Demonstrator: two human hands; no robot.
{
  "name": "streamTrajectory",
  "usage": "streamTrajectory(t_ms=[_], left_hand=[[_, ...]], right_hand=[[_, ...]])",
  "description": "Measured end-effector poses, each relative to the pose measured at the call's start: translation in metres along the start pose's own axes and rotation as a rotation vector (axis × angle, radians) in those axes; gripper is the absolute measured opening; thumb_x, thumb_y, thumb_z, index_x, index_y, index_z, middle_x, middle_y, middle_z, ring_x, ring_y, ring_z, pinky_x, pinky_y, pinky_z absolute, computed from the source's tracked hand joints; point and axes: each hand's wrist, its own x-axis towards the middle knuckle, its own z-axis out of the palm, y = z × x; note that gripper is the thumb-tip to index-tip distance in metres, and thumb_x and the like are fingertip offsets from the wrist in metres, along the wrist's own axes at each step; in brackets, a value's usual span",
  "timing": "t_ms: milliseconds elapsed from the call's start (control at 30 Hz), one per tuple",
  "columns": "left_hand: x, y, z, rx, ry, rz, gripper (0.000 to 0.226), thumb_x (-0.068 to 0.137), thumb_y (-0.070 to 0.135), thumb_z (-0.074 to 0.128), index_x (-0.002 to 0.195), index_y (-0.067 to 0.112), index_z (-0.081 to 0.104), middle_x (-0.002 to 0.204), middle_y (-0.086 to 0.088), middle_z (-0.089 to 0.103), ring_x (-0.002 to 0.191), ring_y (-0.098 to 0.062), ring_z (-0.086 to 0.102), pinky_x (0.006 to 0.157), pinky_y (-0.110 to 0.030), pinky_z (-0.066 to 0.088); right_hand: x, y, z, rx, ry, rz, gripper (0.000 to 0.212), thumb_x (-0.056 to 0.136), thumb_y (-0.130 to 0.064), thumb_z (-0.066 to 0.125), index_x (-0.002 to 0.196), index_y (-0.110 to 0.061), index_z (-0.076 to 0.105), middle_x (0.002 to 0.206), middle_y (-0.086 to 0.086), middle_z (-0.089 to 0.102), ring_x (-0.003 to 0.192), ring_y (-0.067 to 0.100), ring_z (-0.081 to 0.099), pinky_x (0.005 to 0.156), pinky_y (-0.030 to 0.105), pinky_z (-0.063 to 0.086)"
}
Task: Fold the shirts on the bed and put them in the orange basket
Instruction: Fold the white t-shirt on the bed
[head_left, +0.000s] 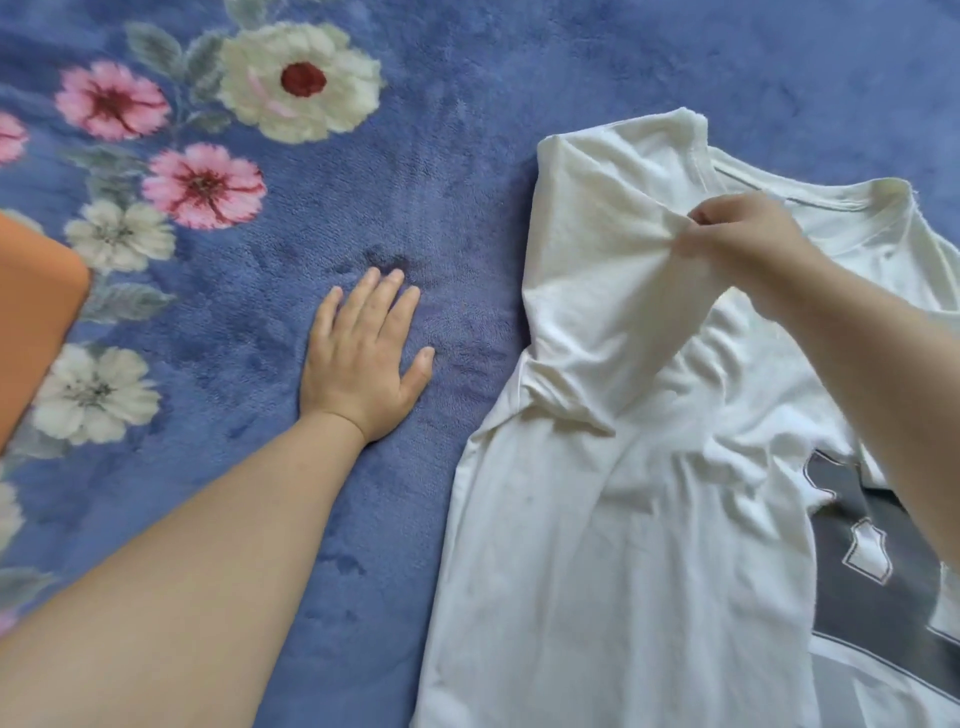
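The right hand (748, 244) is pinching the white T-shirt's (597, 519) sleeve, folding it inward on the floral blanket (467, 78); the left hand (363, 358) is resting flat, empty; next, probably laying the sleeve flat

A: Blanket (467, 78)?
B: Blue, with pink, cream and white flowers, grey-green leaves.
A: Shirt (597, 545)?
B: White, dark grey print with white shapes, grey line inside collar.
A: Basket (31, 322)?
B: Plain orange.
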Motion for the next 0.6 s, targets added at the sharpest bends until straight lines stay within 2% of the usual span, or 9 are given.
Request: streamTrajectory(t_ms=[67,133,200,267,333,433,500,533,600], left_hand=[[-0.002,0.001,0.002,-0.025,-0.005,0.004,0.059,0.08,0.04,0.038,0.12,0.001,0.058,0.127,-0.019,0.057,0.117,-0.035,0.054,0.101,-0.04,0.02],[-0.002,0.001,0.004,-0.023,0.021,0.009,0.059,0.08,0.039,0.038,0.119,0.001,0.059,0.126,-0.019,0.058,0.116,-0.034,0.054,0.1,-0.04,0.021],[-0.002,0.0,0.006,-0.024,0.054,0.015,0.058,0.079,0.04,0.038,0.118,0.002,0.059,0.125,-0.018,0.058,0.119,-0.03,0.051,0.1,-0.039,0.022],[-0.001,-0.003,0.008,-0.033,0.091,0.013,0.057,0.079,0.04,0.039,0.118,0.002,0.059,0.124,-0.018,0.058,0.121,-0.027,0.04,0.1,-0.039,0.022],[0.0,-0.005,0.011,-0.037,0.116,0.019,0.056,0.079,0.039,0.039,0.118,0.004,0.056,0.124,-0.018,0.058,0.12,-0.027,0.036,0.1,-0.04,0.022],[0.001,-0.006,0.016,-0.039,0.135,0.024,0.053,0.079,0.04,0.038,0.12,0.009,0.048,0.124,-0.018,0.059,0.12,-0.026,0.035,0.1,-0.041,0.022],[0.001,-0.006,0.018,-0.039,0.14,0.016,0.052,0.079,0.041,0.037,0.12,0.011,0.044,0.124,-0.017,0.059,0.12,-0.026,0.035,0.101,-0.04,0.02],[0.001,-0.006,0.018,-0.039,0.14,0.008,0.052,0.078,0.042,0.037,0.12,0.012,0.043,0.124,-0.016,0.058,0.121,-0.025,0.034,0.103,-0.039,0.018],[0.0,-0.005,0.019,-0.044,0.14,-0.006,0.052,0.078,0.042,0.036,0.12,0.012,0.043,0.125,-0.016,0.058,0.121,-0.025,0.034,0.105,-0.036,0.012]], right_hand=[[-0.005,0.008,-0.002,-0.15,-0.08,0.088,0.02,0.08,0.001,0.05,0.062,-0.008,0.052,0.05,0.003,0.05,0.044,0.012,0.045,0.035,0.014,0.031],[-0.003,0.014,0.001,-0.396,-0.132,0.082,0.008,0.08,-0.003,0.053,0.078,-0.004,0.061,0.074,0.012,0.058,0.063,0.021,0.05,0.052,0.023,0.039],[0.004,0.005,0.002,-0.36,-0.044,0.008,0.024,0.08,-0.006,0.056,0.104,-0.007,0.062,0.095,0.01,0.059,0.085,0.023,0.052,0.07,0.026,0.039],[0.011,-0.02,0.005,-0.202,0.012,-0.127,0.043,0.082,-0.016,0.061,0.124,-0.014,0.051,0.109,0.004,0.055,0.101,0.019,0.051,0.081,0.028,0.039],[0.021,-0.043,0.009,-0.088,-0.043,-0.206,0.057,0.085,-0.03,0.061,0.136,-0.019,0.037,0.111,-0.001,0.052,0.101,0.015,0.049,0.083,0.026,0.039],[0.04,-0.07,0.022,-0.192,-0.144,-0.206,0.068,0.088,-0.041,0.055,0.145,-0.026,0.022,0.118,-0.002,0.049,0.098,0.015,0.046,0.082,0.022,0.035],[0.052,-0.081,0.029,-0.266,-0.171,-0.201,0.064,0.088,-0.034,0.056,0.144,-0.03,0.025,0.129,0.002,0.048,0.099,0.019,0.049,0.082,0.024,0.038],[0.056,-0.084,0.032,-0.286,-0.181,-0.21,0.059,0.088,-0.027,0.056,0.142,-0.03,0.03,0.125,0.003,0.049,0.095,0.02,0.051,0.08,0.026,0.04],[0.063,-0.087,0.037,-0.269,-0.211,-0.234,0.045,0.089,-0.016,0.054,0.131,-0.031,0.048,0.104,0.001,0.053,0.076,0.018,0.051,0.071,0.026,0.042]])
